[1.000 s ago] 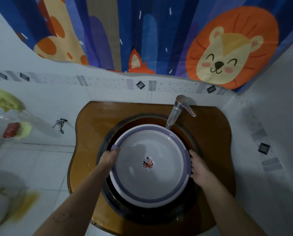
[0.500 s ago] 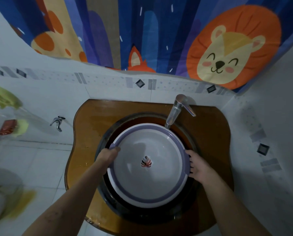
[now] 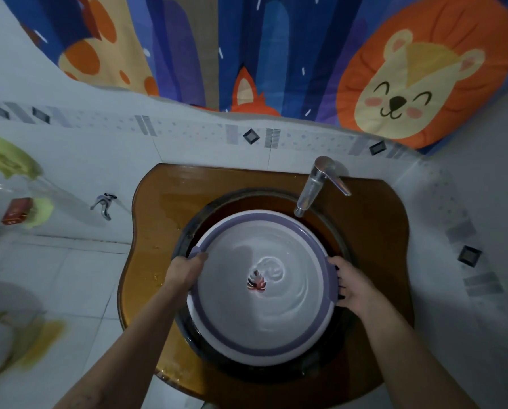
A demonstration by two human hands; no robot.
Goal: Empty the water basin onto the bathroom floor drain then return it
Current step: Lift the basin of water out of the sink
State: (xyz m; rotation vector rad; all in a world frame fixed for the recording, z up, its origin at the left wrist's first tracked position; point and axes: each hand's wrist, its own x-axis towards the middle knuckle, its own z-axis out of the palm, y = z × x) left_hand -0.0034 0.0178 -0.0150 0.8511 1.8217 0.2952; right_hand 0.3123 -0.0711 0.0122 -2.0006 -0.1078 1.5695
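Observation:
A round white water basin (image 3: 276,329) with a purple rim sits in the dark bowl of a brown glass sink (image 3: 373,231). Water in it ripples around a small red leaf print on its bottom. My left hand (image 3: 185,273) grips the basin's left rim, thumb over the purple edge. My right hand (image 3: 350,286) holds the right rim, fingers curled under it. The basin is tilted slightly, its near side towards me.
A chrome tap (image 3: 314,184) overhangs the basin's far right edge. A cartoon animal curtain (image 3: 276,54) hangs behind. The white tiled floor (image 3: 70,290) lies to the left, with a wall tap (image 3: 104,203) and a yellow-green holder (image 3: 8,163) above it.
Both hands have closed more firmly on the basin's rim. The water, still before, now ripples, and the basin has shifted slightly towards me.

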